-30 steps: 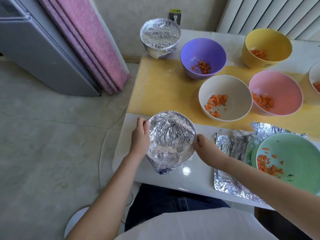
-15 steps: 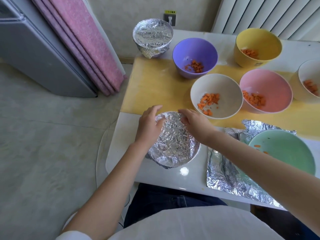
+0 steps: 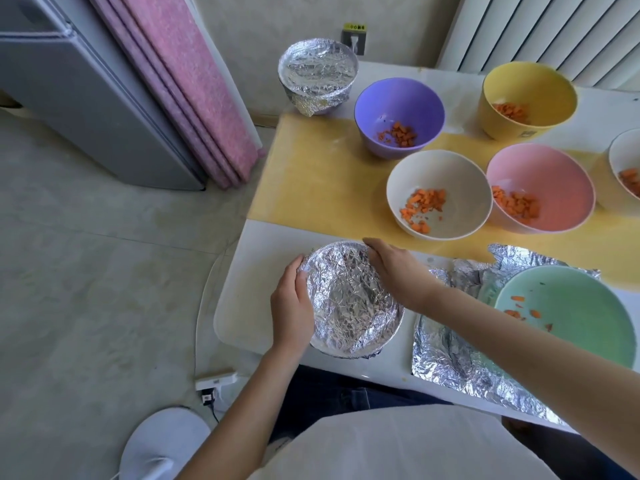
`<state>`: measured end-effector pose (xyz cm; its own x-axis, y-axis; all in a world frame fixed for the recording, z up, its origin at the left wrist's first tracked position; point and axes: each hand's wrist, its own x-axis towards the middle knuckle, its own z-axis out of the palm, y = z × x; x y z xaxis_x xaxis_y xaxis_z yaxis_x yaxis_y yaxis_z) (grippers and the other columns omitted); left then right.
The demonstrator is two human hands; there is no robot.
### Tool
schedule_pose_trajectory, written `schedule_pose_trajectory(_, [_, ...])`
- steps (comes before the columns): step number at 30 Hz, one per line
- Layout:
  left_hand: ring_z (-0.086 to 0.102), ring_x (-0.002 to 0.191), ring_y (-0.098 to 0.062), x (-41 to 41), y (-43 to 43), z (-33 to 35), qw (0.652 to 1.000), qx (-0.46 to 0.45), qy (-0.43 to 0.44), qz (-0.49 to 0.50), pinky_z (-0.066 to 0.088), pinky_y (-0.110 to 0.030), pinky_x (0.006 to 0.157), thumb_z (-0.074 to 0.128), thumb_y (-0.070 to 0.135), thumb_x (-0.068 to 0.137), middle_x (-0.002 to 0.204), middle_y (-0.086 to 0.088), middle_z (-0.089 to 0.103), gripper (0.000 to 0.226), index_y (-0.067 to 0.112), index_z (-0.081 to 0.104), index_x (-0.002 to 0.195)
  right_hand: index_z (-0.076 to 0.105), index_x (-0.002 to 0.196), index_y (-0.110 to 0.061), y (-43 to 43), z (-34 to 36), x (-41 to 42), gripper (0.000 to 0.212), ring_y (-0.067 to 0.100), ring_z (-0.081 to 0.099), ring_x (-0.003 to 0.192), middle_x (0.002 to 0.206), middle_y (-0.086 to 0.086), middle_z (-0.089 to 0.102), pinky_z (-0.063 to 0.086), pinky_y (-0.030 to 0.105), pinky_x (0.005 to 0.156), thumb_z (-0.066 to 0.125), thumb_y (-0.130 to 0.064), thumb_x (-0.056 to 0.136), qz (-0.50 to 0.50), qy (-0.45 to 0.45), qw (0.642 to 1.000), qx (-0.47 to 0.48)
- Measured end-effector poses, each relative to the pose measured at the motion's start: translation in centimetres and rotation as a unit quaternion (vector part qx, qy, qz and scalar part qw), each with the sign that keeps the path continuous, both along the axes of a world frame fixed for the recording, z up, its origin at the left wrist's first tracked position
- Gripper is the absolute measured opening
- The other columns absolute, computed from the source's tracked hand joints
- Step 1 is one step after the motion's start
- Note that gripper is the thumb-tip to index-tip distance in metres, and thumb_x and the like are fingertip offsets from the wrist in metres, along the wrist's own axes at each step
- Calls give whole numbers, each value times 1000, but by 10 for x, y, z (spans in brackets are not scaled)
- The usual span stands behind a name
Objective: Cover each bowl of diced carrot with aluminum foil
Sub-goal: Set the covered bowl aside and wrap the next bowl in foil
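Two hands: both on the near bowl, lower middle of the head view.
Left hand: cupped round the near bowl's left rim, thumb lying on top of the foil, fingers curled down the side.
Right hand: palm down on the upper right rim, fingers bent over the far edge and pressing the foil against it.
Near bowl: stands on the white counter close to its front left corner; crinkled foil spans the whole mouth and is folded down round the rim.
Far covered bowl: upper middle of the frame, at the counter's back left corner, foil over its mouth and down its sides.
Open bowls: purple bowl, cream bowl and pink bowl on the yellow mat, yellow bowl at its back edge; each has diced carrot in the bottom.
White bowl: cut off by the right edge, carrot inside.
Green bowl: lower right, uncovered, a few carrot pieces inside, partly hidden by the right forearm.
Foil sheet: wrinkled, flat under the green bowl, just right of the near bowl.
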<state>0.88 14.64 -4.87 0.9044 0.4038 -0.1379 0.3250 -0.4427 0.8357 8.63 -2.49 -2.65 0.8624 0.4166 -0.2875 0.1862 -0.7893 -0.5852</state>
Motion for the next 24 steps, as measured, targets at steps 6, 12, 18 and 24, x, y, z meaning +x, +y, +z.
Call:
schedule_pose_trajectory(6, [44, 61, 4, 3, -1, -3, 999, 16, -6, 34, 34, -18, 59, 39, 9, 99, 71, 19, 51, 27, 7, 61, 115, 55, 119, -10, 12, -16, 0, 31, 24, 54, 72, 93, 14, 66, 42, 33, 64, 33, -23, 102, -116, 2, 992, 48])
schedule_pose_trajectory(12, [61, 92, -14, 5, 2, -2, 1000, -8, 6, 12, 40, -15, 75, 38, 12, 100, 102, -2, 66, 31, 8, 58, 123, 55, 115, -9, 9, -18, -3, 28, 31, 59, 69, 86, 15, 67, 51, 45, 65, 33, -22, 102, -103, -16, 994, 26])
schedule_pose_trajectory(18, [50, 111, -15, 10, 7, 2, 994, 82, -55, -50, 44, -30, 93, 48, 10, 96, 121, -1, 51, 30, 10, 54, 125, 40, 138, -9, 12, -16, -1, 46, 25, 49, 124, 136, 10, 51, 38, 33, 104, 41, 5, 94, 21, -107, 994, 13])
schedule_pose_trajectory(24, [51, 85, -24, 24, 11, 0, 982, 169, -73, -43, 46, -37, 76, 61, 3, 86, 87, -5, 57, 14, 8, 69, 96, 59, 123, -7, 40, -16, 15, 39, 28, 61, 107, 119, 10, 64, 48, 37, 93, 56, 6, 87, 157, -177, 971, 23])
